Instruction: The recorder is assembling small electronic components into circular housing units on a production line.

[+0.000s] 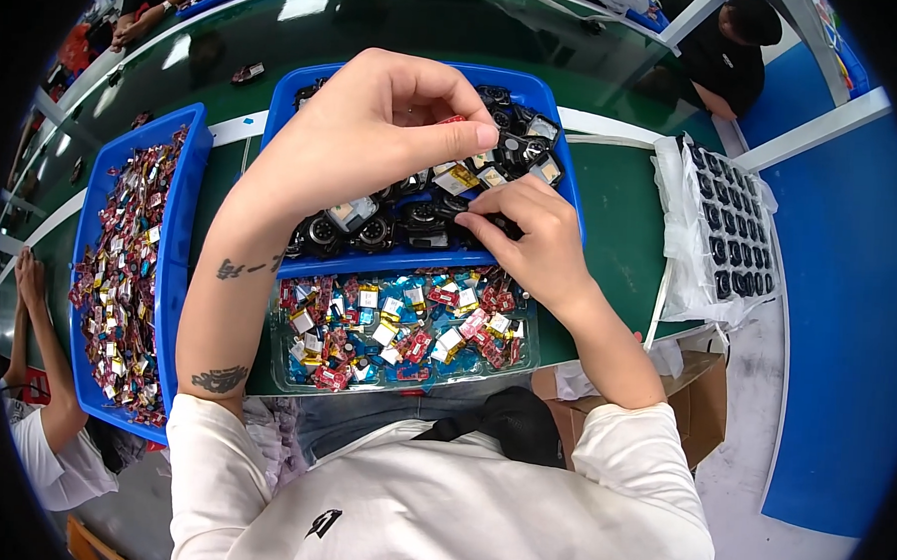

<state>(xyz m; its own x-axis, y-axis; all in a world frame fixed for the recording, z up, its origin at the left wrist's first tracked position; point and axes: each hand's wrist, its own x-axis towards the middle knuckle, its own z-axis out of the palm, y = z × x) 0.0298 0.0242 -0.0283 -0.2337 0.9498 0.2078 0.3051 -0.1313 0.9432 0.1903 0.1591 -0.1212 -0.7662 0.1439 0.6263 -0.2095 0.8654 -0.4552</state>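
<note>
My left hand (370, 126) is raised over a blue bin (575, 190), thumb and fingertips closed in a pinch. A bit of a small red circuit board (455, 119) shows between them; the rest is hidden by the fingers. Lower and to the right, my right hand (539, 227) has its thumb and fingers closed on a small black round-faced casing (456, 203) among the bin's contents. Several black casings (376, 232) fill the bin, some with pale squares. Nearer me, a clear plastic tray (533, 346) holds many red circuit boards with silvery batteries (391, 330).
A long blue bin (173, 288) heaped with red boards stands at the left. On the right, a white-lined tray (684, 280) carries rows of black parts (736, 233). An opened cardboard box (701, 401) sits below the table edge. Other people work at left and far right.
</note>
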